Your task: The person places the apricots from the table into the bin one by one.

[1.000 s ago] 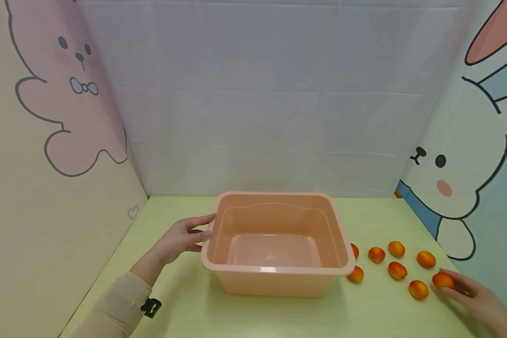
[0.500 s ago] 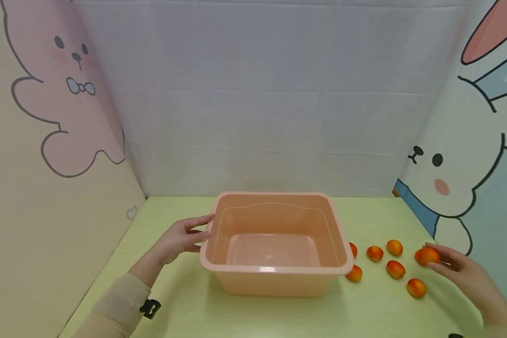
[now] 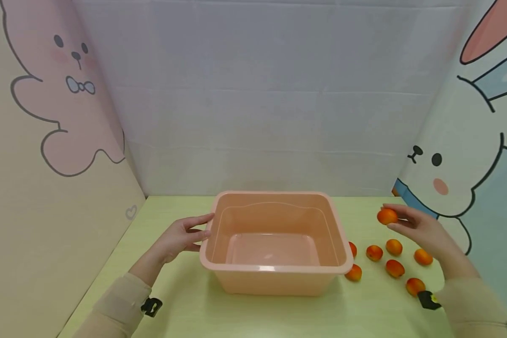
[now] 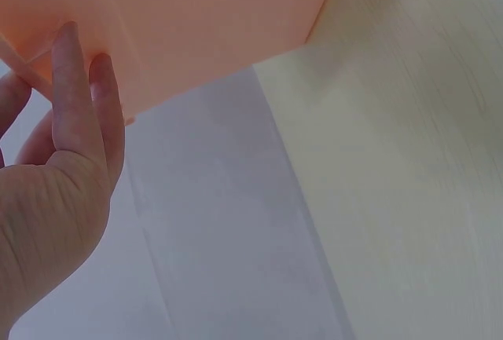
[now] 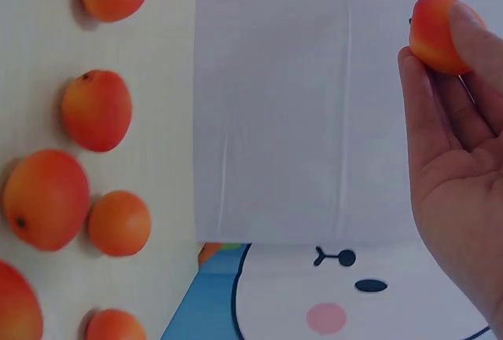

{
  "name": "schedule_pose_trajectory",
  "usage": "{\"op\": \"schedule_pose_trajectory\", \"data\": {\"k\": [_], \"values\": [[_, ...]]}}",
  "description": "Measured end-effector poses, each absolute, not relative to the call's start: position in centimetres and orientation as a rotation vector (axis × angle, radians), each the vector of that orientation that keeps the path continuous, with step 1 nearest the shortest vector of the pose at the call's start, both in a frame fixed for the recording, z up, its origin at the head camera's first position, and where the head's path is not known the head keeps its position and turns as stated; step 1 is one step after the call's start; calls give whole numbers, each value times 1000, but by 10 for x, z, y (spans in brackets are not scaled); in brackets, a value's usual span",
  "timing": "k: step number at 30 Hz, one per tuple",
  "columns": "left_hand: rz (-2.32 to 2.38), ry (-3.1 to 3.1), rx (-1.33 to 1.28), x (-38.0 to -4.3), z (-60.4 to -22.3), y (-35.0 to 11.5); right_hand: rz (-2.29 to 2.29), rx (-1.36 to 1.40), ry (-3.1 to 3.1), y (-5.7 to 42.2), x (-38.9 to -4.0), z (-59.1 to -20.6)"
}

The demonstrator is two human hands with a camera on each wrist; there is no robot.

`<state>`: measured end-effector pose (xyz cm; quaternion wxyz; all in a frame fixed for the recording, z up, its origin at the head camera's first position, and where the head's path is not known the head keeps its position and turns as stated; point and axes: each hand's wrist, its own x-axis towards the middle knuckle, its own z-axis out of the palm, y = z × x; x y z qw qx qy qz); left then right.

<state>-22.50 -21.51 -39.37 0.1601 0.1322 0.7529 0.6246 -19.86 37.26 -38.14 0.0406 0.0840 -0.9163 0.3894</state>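
Observation:
In the head view, a peach-coloured plastic basin (image 3: 274, 270) stands on the table with no fruit visible inside. My left hand (image 3: 181, 240) grips its left rim; the left wrist view shows fingers (image 4: 75, 104) against the outer wall (image 4: 212, 26) below the rim. My right hand (image 3: 424, 232) is raised above the table, right of the basin. Between thumb and fingertips it pinches a small orange-red, mango-like fruit (image 3: 387, 216), also visible in the right wrist view as a fruit (image 5: 438, 35) with a tiny dark stem spot.
Several similar fruits, such as a fruit (image 3: 395, 268) and a fruit (image 3: 423, 257), lie on the pale yellow-green table (image 3: 384, 310) to the basin's right. One fruit (image 3: 352, 249) is partly hidden by the rim. Cartoon-printed side walls and a white back sheet (image 3: 270, 117) surround the table.
My right hand, pinching the fruit, has risen and moved left from the table's right side, over the other fruits. My left hand and the basin have stayed in place.

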Motion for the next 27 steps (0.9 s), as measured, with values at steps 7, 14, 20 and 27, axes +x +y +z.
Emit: {"op": "schedule_pose_trajectory", "data": {"k": [7, 14, 20, 27], "values": [[1789, 2150, 378, -225, -392, -214, 1259, 494, -2711, 335, -222, -356], [1793, 2147, 360, -225, -392, -215, 1340, 699, -2679, 298, -243, -326], [1781, 2163, 345, -225, -392, -216, 1359, 835, -2666, 262, -256, -303], [1778, 2171, 338, -225, -393, -215, 1358, 962, -2702, 218, -271, -286]]}}
